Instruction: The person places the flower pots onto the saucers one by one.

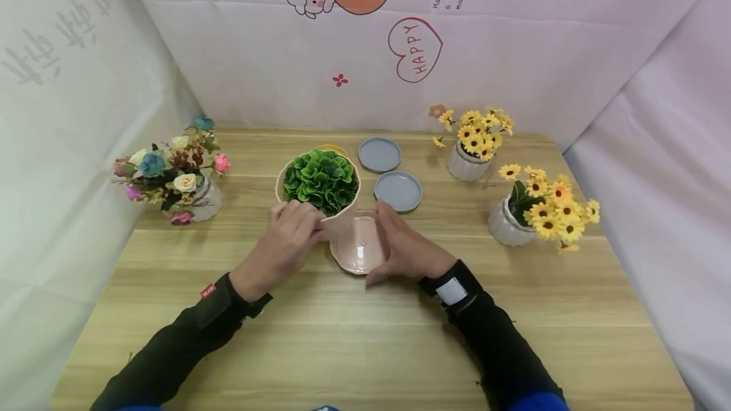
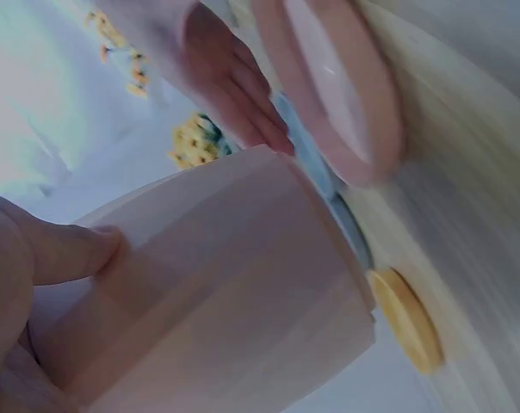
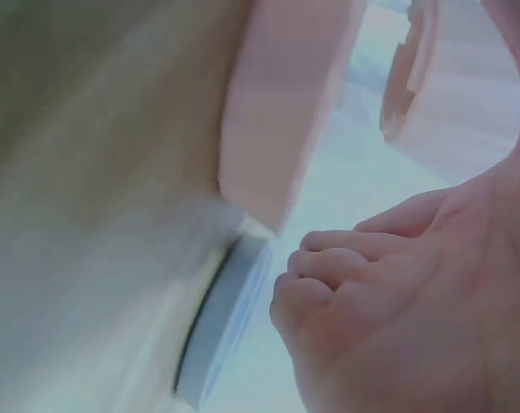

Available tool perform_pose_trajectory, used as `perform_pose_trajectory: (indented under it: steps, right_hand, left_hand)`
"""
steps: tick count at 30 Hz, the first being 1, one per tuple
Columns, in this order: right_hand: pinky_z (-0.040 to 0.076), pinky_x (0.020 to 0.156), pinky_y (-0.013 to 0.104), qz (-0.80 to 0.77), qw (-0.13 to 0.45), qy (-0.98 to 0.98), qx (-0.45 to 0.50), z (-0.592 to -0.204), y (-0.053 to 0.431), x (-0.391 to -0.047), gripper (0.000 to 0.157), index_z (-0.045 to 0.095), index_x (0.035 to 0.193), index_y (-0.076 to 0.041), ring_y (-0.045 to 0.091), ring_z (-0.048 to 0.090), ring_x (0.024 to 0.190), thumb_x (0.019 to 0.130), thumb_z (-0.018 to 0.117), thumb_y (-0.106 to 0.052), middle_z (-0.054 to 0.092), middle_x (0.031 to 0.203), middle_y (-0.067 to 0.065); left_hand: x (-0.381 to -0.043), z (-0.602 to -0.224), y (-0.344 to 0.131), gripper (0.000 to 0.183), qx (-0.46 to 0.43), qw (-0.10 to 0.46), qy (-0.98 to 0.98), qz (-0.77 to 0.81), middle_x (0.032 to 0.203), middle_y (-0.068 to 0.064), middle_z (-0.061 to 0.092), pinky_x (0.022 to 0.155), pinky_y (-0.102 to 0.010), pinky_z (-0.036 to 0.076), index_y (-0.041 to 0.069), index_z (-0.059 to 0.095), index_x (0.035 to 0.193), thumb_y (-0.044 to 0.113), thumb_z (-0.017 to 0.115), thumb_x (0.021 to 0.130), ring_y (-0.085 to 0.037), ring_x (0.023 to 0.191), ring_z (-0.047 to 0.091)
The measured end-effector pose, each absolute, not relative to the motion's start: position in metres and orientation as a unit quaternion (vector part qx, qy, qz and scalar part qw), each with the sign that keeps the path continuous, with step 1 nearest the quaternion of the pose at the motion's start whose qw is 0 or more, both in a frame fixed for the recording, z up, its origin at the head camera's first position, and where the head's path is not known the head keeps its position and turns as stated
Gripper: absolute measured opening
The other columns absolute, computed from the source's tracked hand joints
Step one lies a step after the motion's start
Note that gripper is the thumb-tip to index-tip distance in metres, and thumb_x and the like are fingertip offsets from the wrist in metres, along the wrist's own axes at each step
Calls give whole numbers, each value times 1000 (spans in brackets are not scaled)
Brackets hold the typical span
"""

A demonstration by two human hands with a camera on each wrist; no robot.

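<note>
Wood-grain table [image 1: 342, 347] below, I remotely watch the left hand [image 1: 285, 236] grip a raised pink pot [image 2: 217, 275], greenery [image 1: 321, 176] in place, seemingly yet to be seated on the pink saucer [image 1: 360, 247] beside the relaxed, empty right hand [image 1: 412, 249].

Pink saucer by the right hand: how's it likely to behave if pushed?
Probably slides rather than tips: the pink saucer is wide and sits low on the table. Likely stiff, since its raised rim holds a clean shape. Possibly slippery to grip, judging by the bright highlight on its glossy surface; material can't be confirmed.
</note>
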State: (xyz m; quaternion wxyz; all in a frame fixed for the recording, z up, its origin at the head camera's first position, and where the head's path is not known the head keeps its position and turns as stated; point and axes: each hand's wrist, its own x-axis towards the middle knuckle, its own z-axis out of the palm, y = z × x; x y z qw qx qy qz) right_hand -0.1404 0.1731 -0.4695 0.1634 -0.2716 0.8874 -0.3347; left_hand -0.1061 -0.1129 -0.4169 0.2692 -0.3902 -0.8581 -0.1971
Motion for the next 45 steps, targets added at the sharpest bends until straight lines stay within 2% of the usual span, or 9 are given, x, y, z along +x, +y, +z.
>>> perform_pose_trajectory:
  steps: [5,12,22,30,34,37,40,43,45]
  right_hand:
    - [28,131,53,-335,157,886,-279,-461,184,-145,153,-6,169,-8,35,15,164,67,101,-46,7,176,22]
    - [27,131,50,-357,145,872,-303,-455,198,-149,154,-15,167,-38,26,17,164,67,103,-37,3,179,5]
    - [23,132,55,-359,142,862,-329,-450,205,-150,154,-7,170,-30,32,18,164,63,104,-37,9,178,10]
    - [23,132,54,-395,135,835,-359,-451,207,-157,148,-3,169,-35,25,21,163,65,103,-34,15,177,2]
    - [22,133,53,-411,150,827,-353,-448,209,-158,145,-1,170,-32,25,22,163,68,102,-30,17,177,1]
    - [22,132,57,-404,164,838,-328,-445,213,-157,143,-4,171,-25,31,19,164,72,100,-34,13,178,8]
    - [22,131,61,-395,166,849,-308,-441,216,-155,146,-9,170,-21,36,15,164,73,97,-43,6,179,14]
    - [21,131,61,-411,153,844,-308,-437,216,-154,147,-11,170,-23,35,13,165,73,97,-46,2,179,13]
    - [20,132,59,-433,145,832,-313,-435,214,-153,147,-10,170,-26,31,12,166,72,98,-44,3,179,9]
  left_hand:
    - [-98,-413,-98,26,-418,270,-844,-199,98,-5,59,87,-45,37,6,59,102,12,80,88,-24,94,52]
    - [-91,-419,-79,22,-441,265,-839,-175,99,-4,59,88,-43,42,7,62,106,12,78,91,-23,95,52]
    - [-86,-440,-67,10,-447,239,-848,-151,99,-2,59,89,-40,42,8,63,106,12,68,98,-21,96,53]
    - [-85,-449,-63,7,-447,238,-851,-142,99,-1,59,91,-40,44,8,64,106,12,65,101,-21,98,55]
    - [-86,-450,-63,11,-446,245,-851,-133,100,-1,62,92,-39,45,9,65,106,14,70,98,-20,99,58]
    - [-88,-450,-63,24,-449,257,-844,-141,104,-2,65,96,-40,48,9,66,109,15,80,91,-21,103,60]
    - [-89,-446,-66,52,-442,273,-836,-179,122,-12,64,103,-45,49,3,63,124,19,88,82,-28,116,59]
    - [-91,-440,-70,93,-398,262,-843,-250,147,-25,49,114,-55,44,-6,46,145,29,93,73,-39,136,47]
    - [-92,-436,-73,118,-348,221,-857,-311,162,-27,33,121,-60,37,-4,30,159,36,95,70,-41,148,36]
